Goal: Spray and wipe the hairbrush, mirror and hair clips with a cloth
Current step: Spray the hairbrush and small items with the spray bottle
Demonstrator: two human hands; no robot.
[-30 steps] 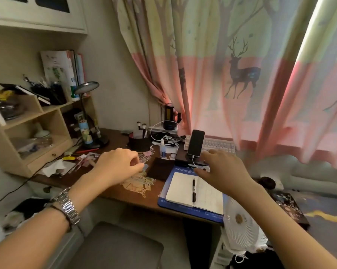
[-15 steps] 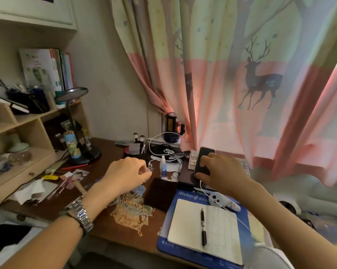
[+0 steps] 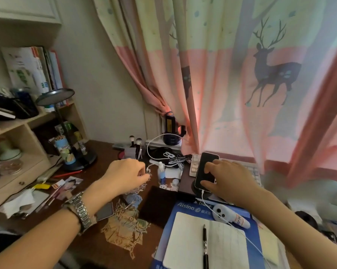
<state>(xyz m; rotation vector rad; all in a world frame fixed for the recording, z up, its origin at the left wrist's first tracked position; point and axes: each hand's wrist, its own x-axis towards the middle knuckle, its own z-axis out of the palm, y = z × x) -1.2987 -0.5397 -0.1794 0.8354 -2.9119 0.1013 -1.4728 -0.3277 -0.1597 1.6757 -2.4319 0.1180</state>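
**Spray bottle untouched between 2 busy hands**

A small clear spray bottle (image 3: 161, 174) with a blue lower half stood upright on the dark wooden desk (image 3: 97, 243), between the 2 hands and touched by neither. The hairbrush, mirror, hair clips and cloth could not be picked out with certainty amid the clutter.

Just left of the bottle, the left hand (image 3: 125, 176), a metal watch (image 3: 79, 209) on its wrist, hung over the desk with its fingers curled inward; whether they pinched anything could not be told. To the right, the right hand (image 3: 228, 182) grasped a dark phone (image 3: 206, 170), thumb at the lower edge and fingers across the screen. A white cable (image 3: 222, 220) ran from the phone's lower end over a blue mat (image 3: 185, 207).

On that mat lay an open notebook (image 3: 185, 243) with 1 black pen (image 3: 205, 243) across it. A white keyboard (image 3: 253, 169) sat behind the phone. A round-headed desk lamp (image 3: 55, 97) stood near the wooden shelves (image 3: 18, 131) on the left, and a deer-printed curtain (image 3: 231, 74) hung behind.
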